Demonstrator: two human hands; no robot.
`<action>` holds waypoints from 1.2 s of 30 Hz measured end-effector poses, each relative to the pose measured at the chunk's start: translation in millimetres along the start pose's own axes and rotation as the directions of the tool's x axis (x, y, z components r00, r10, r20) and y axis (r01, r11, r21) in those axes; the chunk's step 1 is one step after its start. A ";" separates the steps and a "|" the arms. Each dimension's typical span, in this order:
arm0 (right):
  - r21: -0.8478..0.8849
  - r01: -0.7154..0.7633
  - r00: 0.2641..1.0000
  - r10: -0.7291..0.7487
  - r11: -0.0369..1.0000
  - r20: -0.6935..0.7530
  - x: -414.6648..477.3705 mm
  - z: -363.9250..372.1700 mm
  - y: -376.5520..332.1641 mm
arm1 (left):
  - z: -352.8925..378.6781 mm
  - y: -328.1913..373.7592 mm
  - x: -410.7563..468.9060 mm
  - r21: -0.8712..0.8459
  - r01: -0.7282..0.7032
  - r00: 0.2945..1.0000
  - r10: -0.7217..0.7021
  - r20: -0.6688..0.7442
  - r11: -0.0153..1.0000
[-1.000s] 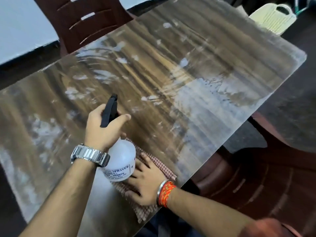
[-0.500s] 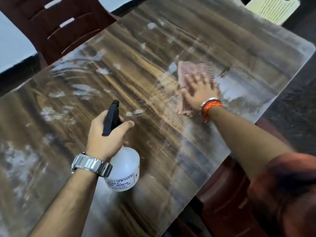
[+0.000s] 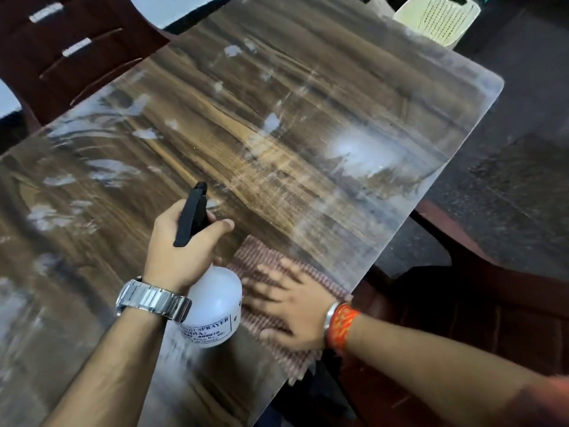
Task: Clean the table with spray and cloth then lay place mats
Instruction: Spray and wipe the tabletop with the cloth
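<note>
The wood-grain counter (image 3: 308, 124) fills most of the view, its glossy top streaked with whitish wet patches and smears; its near-left part runs out of the frame. A dark red chair (image 3: 70, 47) stands against its far left edge, only the slatted back showing, and another dark red chair (image 3: 480, 297) sits off the right edge, mostly in shadow. A pale perforated seat back (image 3: 437, 18) is cut off at the top.

The checked reddish cloth (image 3: 261, 257) lies flat near the counter's right edge, one corner hanging over it. The right hand (image 3: 292, 306) presses down on the cloth with fingers spread, blurred by motion; an orange thread band (image 3: 341, 325) circles that wrist.

The left hand (image 3: 181, 251) is clenched around the neck of the white spray bottle (image 3: 215, 309), just beside the cloth. The black trigger head (image 3: 192, 214) sticks up above the hand. The bottle's label is partly hidden by the silver wristwatch (image 3: 151, 298) and hard to read.
</note>
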State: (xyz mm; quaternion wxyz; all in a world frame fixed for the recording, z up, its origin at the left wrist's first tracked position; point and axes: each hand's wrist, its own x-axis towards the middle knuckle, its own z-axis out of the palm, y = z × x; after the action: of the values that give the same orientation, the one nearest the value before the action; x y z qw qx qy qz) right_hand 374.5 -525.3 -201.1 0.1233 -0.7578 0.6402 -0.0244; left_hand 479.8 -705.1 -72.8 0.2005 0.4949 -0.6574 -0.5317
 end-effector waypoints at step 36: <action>0.150 -0.842 0.514 0.855 0.518 -0.069 -39.9 -31.9 146.9 | 3.0 2.5 -95.2 0.057 -0.041 0.998 0.043 -0.037 0.998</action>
State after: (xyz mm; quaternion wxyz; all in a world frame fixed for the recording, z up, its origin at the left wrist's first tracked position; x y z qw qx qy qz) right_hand 219.5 -513.2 -197.5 0.1130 -0.3380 0.9334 -0.0427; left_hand 517.3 -621.4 -46.6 0.2103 0.4965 -0.6785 -0.4989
